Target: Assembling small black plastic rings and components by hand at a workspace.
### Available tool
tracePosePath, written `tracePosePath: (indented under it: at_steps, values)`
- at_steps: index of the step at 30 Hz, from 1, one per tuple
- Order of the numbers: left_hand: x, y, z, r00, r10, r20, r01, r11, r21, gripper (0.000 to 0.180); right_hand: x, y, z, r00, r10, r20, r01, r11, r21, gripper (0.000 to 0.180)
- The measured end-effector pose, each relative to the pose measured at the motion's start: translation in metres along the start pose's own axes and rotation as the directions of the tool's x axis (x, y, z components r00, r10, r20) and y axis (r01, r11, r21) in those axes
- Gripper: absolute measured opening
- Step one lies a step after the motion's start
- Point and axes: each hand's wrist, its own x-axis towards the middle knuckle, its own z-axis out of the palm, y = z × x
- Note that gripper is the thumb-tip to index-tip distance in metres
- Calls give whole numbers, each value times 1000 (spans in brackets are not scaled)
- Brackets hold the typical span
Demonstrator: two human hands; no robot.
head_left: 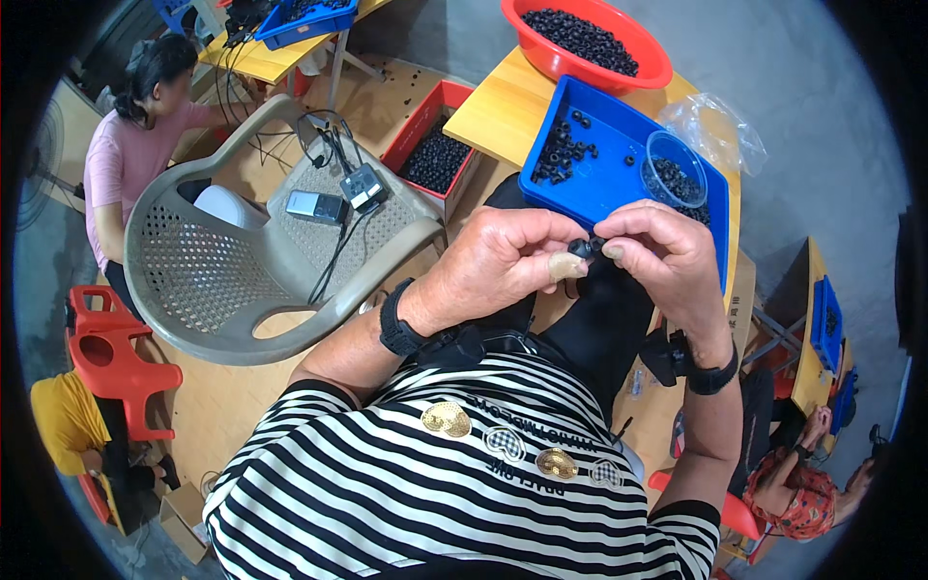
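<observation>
A grey plastic chair stands at my left, the biggest thing near me, with a small grey box and a black device lying on its seat, cables trailing off them. Ahead of me a yellow wooden surface carries a blue tray with loose black rings scattered at its far left corner. At the tray's right end sits a clear plastic cup, also holding black rings. Beyond the tray, a red basin is heaped with more of the same pieces, and a crumpled clear bag lies to the right of the tray. Down beside the surface, on the floor, a red crate holds another load of black parts.

My two hands meet just in front of the tray's near edge, over my lap. My left hand is curled, its thumb and fingers pinching one end of a small black part. My right hand closes on the other end with thumb and forefinger. The part is held between both hands, clear of the surface.
</observation>
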Motion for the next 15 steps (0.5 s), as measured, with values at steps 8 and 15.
tracePosePath:
  at_steps: [8, 15]
  values:
    - [0, 0, -1, 1000, -18, -9, 18, 1000, -4, 22, -1, 2, 6, 998, -33, -46, 33, 999, -14, 12]
    - [-1, -3, -1, 1000, -18, -21, 18, 1000, -18, 22, -1, 4, 11, 996, -55, -70, 54, 998, -17, 12]
